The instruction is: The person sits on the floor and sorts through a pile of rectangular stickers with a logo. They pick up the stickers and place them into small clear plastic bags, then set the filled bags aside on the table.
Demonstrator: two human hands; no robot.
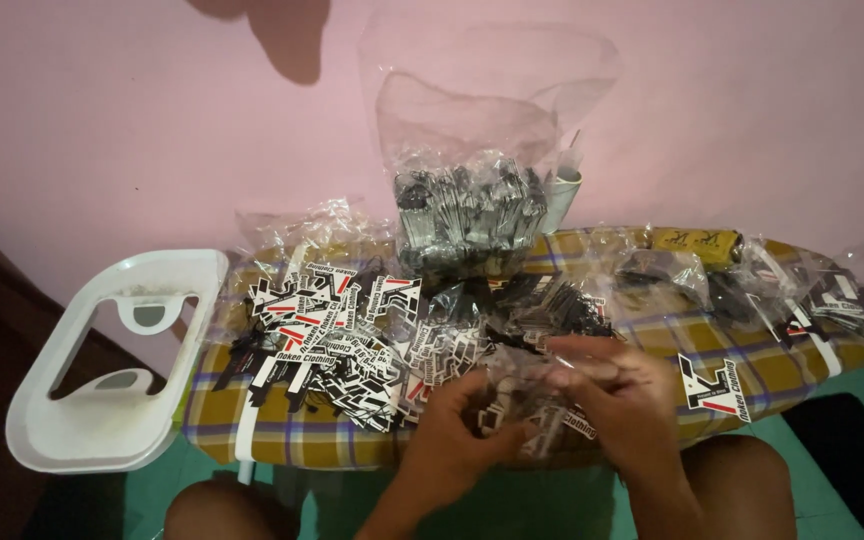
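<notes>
My left hand [462,425] and my right hand [617,395] meet at the near edge of a plaid-covered ironing board [762,375]. Together they grip a small clear plastic packet [527,395] with black-and-white card tags inside. The hands are blurred, so the exact finger hold is unclear. A heap of loose black, white and red tags [337,335] with strings lies just left of my left hand.
A tall clear bag of dark items [472,205] stands at the board's far edge against the pink wall. More clear packets [802,290] lie at the right end, one loose tag [712,385] near my right hand. A white plastic iron rest [117,365] sticks out left. My knees show below.
</notes>
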